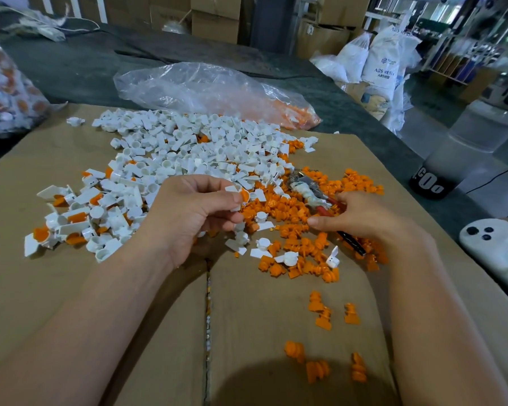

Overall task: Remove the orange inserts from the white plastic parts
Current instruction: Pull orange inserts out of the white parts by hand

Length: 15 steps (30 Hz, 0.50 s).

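My left hand (192, 213) pinches a white plastic part with an orange insert (241, 196) above the cardboard sheet (71, 276). My right hand (361, 218) grips the red and black handles of pliers (308, 191), whose wrapped jaws point up and left over a heap of loose orange inserts (294, 227). A big pile of empty white parts (188, 148) spreads behind my hands. To the left lie white parts with orange inserts in them (71, 221). A few orange inserts (320, 312) are scattered near me.
A clear plastic bag (211, 89) holding orange pieces lies behind the pile. Another filled bag (6, 92) stands at the far left. A white case with dark dots (493, 247) sits at the right edge. Sacks and cartons stand in the background.
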Motion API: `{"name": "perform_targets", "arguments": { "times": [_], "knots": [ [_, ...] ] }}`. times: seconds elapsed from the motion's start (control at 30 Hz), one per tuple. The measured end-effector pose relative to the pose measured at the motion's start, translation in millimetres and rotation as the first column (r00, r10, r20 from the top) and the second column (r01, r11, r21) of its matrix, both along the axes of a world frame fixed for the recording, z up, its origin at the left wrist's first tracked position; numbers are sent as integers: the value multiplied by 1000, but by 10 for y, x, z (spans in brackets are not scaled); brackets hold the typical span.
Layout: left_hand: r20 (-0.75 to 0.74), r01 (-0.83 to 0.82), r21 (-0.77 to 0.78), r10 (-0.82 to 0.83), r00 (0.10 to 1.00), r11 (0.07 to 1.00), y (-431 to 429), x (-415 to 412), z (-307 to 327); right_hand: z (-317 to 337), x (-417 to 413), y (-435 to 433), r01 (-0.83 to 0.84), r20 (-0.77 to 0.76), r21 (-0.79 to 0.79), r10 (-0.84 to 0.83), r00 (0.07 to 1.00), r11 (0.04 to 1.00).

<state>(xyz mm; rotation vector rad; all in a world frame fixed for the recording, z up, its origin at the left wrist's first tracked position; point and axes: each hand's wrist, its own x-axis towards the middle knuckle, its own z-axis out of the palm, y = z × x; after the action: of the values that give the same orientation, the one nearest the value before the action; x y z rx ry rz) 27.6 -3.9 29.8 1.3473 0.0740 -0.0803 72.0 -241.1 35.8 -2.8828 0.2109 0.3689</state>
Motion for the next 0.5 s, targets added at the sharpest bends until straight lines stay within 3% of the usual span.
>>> {"name": "perform_targets", "arguments": {
  "times": [0.5],
  "knots": [
    [30,-18,-5,18,999,1000,6,22,-34,-13,52,58,100,133,7,-100,986,995]
  ]
}}
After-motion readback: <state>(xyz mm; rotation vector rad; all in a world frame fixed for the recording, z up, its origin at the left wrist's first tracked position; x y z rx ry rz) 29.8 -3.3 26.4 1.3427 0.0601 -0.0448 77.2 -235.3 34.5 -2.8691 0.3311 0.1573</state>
